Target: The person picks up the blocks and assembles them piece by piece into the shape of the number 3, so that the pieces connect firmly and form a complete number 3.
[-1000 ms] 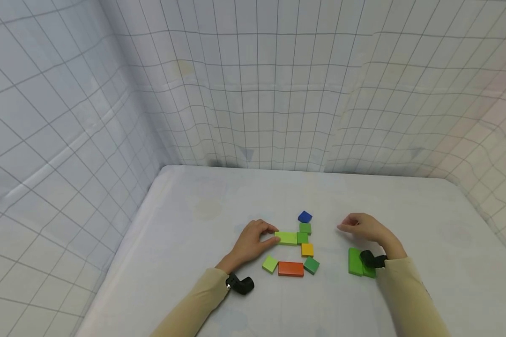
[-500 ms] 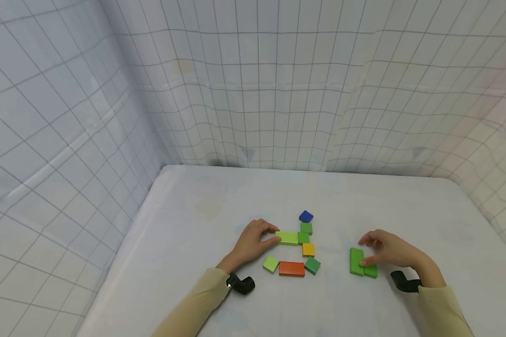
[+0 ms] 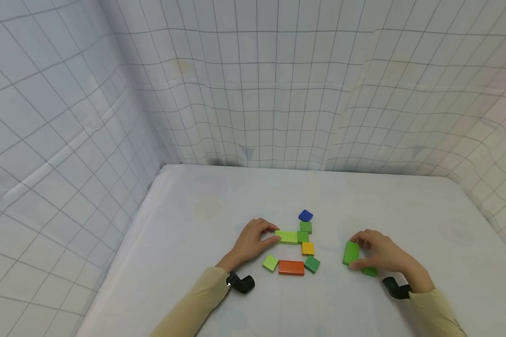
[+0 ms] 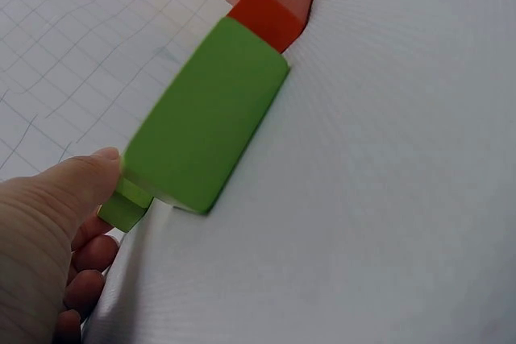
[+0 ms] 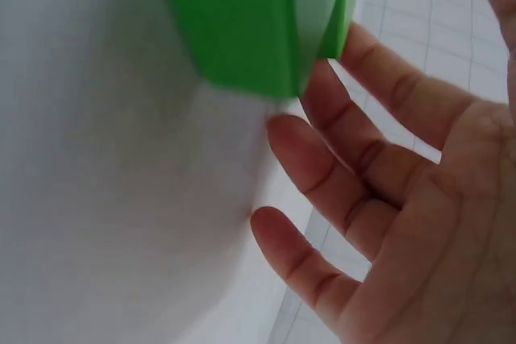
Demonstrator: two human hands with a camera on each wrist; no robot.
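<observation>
In the head view my left hand (image 3: 253, 243) pinches the left end of a flat yellow-green block (image 3: 286, 237). That block's right end meets a small green block (image 3: 303, 237). The left wrist view shows my thumb and fingers around its end (image 4: 127, 205), partly hidden behind a nearer green block (image 4: 205, 114). To the right, my right hand (image 3: 381, 251) grips a green oblong block (image 3: 351, 252) between thumb and fingers; it is tilted. A second green block (image 3: 369, 271) lies under that hand, partly covered.
Around the left hand's block lie a blue block (image 3: 305, 216), a green block (image 3: 305, 227), a yellow-orange block (image 3: 308, 249), a red oblong block (image 3: 291, 267), a light green block (image 3: 270, 263) and a dark green block (image 3: 312, 264). White gridded cloth (image 3: 253, 93) hangs behind the table.
My right hand first moved back toward the two green blocks, then took hold of the left one and shifted it slightly left, apart from the other. My left hand has stayed in place.
</observation>
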